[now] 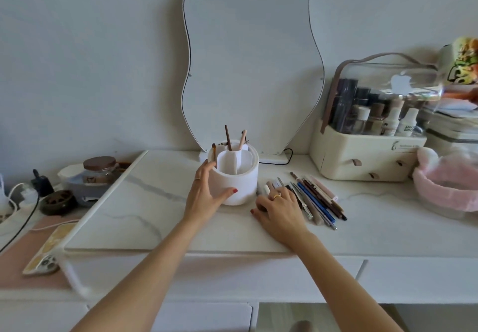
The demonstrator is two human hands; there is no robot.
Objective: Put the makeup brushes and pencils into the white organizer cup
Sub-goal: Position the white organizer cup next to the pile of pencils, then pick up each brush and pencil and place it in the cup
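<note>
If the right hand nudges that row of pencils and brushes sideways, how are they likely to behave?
The pencils and brushes look slim, round and stiff, so they would probably roll or fan apart on the smooth marble-look tabletop. Lying loose side by side under the right hand, several may shift together. They seem light, so pinching one should lift it easily.

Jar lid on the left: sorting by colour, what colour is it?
Brown, coppery; the jar lid shows in the head view.
</note>
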